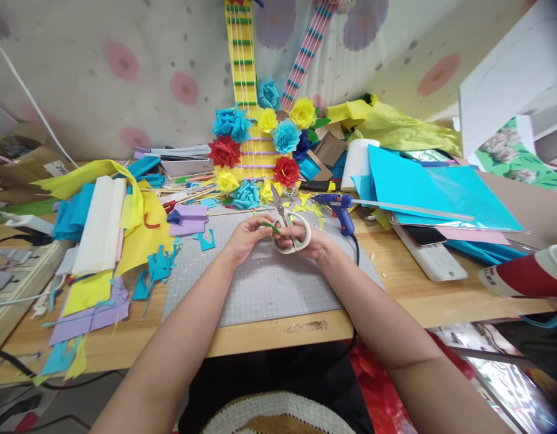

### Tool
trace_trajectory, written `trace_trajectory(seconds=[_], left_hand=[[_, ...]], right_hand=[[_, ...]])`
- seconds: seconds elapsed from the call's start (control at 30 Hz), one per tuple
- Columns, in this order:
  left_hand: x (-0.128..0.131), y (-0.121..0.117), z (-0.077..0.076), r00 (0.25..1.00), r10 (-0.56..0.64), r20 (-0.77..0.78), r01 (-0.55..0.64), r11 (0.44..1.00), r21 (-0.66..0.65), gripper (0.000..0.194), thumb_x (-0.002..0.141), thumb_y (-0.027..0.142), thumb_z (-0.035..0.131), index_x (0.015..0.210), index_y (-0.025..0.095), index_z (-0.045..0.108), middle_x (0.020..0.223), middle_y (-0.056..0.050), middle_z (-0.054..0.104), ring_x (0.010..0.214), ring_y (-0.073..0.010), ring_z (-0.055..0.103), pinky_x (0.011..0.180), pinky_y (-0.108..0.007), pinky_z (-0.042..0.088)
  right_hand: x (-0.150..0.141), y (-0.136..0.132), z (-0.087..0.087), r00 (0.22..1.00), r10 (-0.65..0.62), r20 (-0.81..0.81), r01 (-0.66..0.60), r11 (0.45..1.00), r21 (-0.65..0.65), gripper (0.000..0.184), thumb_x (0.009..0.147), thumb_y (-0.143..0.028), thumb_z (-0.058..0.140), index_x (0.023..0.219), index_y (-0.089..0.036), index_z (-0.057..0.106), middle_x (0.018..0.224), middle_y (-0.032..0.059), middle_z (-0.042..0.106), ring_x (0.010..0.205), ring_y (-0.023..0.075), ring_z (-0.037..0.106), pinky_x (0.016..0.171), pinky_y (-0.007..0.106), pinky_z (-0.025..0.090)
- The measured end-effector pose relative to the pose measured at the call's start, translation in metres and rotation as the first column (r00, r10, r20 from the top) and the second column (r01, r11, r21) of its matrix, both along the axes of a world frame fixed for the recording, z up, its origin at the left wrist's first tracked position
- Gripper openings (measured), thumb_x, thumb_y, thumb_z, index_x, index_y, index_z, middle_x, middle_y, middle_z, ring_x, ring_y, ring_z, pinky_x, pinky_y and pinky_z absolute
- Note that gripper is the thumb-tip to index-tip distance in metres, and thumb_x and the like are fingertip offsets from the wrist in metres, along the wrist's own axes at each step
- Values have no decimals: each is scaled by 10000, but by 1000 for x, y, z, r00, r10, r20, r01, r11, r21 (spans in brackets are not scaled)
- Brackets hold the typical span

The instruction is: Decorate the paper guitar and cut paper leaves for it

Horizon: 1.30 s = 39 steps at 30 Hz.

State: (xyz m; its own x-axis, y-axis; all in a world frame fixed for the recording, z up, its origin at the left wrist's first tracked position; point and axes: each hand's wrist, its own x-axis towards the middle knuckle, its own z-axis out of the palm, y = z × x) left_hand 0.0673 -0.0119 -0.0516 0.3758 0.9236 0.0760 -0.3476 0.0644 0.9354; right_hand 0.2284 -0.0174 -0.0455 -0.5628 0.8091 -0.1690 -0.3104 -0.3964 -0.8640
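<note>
Over the grey cutting mat (269, 289), my left hand (250, 237) pinches a small green paper piece (272, 227) between thumb and fingers. My right hand (308, 236) is closed around white-handled scissors (300, 241), whose blades point up and away from me. The fingertips of my right hand also reach the green piece, so both hands meet there. Behind the hands stands a yellow paper guitar shape (243, 66) with string lines, covered at its base with paper flowers such as a red one (286, 172) and a blue one (286, 136).
A blue glue gun (339, 209) lies right of the hands, its cord running down the mat's edge. Blue sheets (423, 187), a white phone-like device (434, 259) and a red-and-white cup (529, 271) are farther right. Paper scraps (160, 263) and crepe rolls (97, 226) cover the left side.
</note>
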Motion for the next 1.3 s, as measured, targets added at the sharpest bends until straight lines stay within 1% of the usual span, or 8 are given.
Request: trace_trajectory(seconds=[0.13, 0.23, 0.4, 0.7, 0.8, 0.9, 1.1, 1.3], left_hand=[[-3, -1, 3, 999, -33, 24, 35, 995, -91, 242, 602, 288, 728, 806, 188, 642, 894, -22, 610, 831, -134, 571, 744, -254, 463], [-3, -1, 3, 999, -35, 35, 43, 971, -234, 266, 594, 325, 722, 786, 169, 623, 808, -19, 606, 751, -129, 576, 705, -278, 489], [2, -2, -1, 995, 52, -82, -72, 962, -263, 258, 552, 294, 752, 672, 117, 609, 711, -29, 603, 640, -109, 570, 641, -273, 498], [4, -5, -1, 977, 124, -176, -164, 957, -237, 302, 470, 299, 785, 593, 114, 580, 620, 1, 578, 615, -113, 563, 592, -274, 496], [3, -4, 0, 975, 169, -144, -202, 946, -253, 290, 483, 294, 783, 603, 119, 585, 627, -6, 597, 635, -122, 583, 609, -267, 494], [1, -1, 0, 966, 254, -38, -253, 916, -311, 267, 520, 269, 774, 653, 123, 595, 688, -19, 632, 728, -142, 620, 658, -253, 497], [-4, 4, 1, 940, 321, 116, -246, 872, -423, 139, 630, 174, 709, 721, 117, 621, 759, -29, 670, 754, -122, 633, 763, -269, 494], [-3, 3, 3, 941, 302, 153, -220, 889, -402, 87, 653, 141, 685, 722, 107, 644, 728, -23, 678, 695, -103, 632, 785, -259, 491]], right_hand=[[1, 2, -3, 955, -177, 240, 131, 972, 196, 311, 591, -372, 691, 709, -170, 486, 558, -46, 484, 457, 60, 389, 452, 218, 296], [1, 2, -5, 792, -454, 409, 241, 848, 473, 339, 605, -400, 669, 747, -191, 443, 618, -35, 523, 534, 96, 464, 513, 240, 354], [3, -1, -7, 616, -568, 546, 85, 737, 671, 293, 672, -395, 606, 816, -203, 437, 783, 3, 596, 691, 139, 542, 624, 267, 403], [6, 2, -11, 583, -584, 564, 21, 705, 709, 281, 704, -418, 581, 820, -212, 429, 782, 1, 598, 676, 145, 534, 597, 259, 380], [13, 1, -4, 489, -592, 640, -52, 713, 699, 321, 703, -468, 572, 846, -213, 438, 780, 5, 590, 672, 151, 520, 593, 260, 362], [20, -1, 7, 353, -551, 756, -186, 750, 634, 385, 712, -534, 537, 898, -213, 436, 790, 16, 582, 681, 166, 513, 596, 263, 346], [21, -7, 20, 225, -347, 910, -480, 773, 414, 493, 707, -662, 463, 900, -208, 460, 812, 50, 595, 687, 187, 514, 568, 252, 316], [17, -10, 25, 228, -292, 929, -508, 778, 369, 492, 716, -679, 432, 858, -209, 462, 820, 45, 597, 695, 180, 516, 591, 252, 323]])
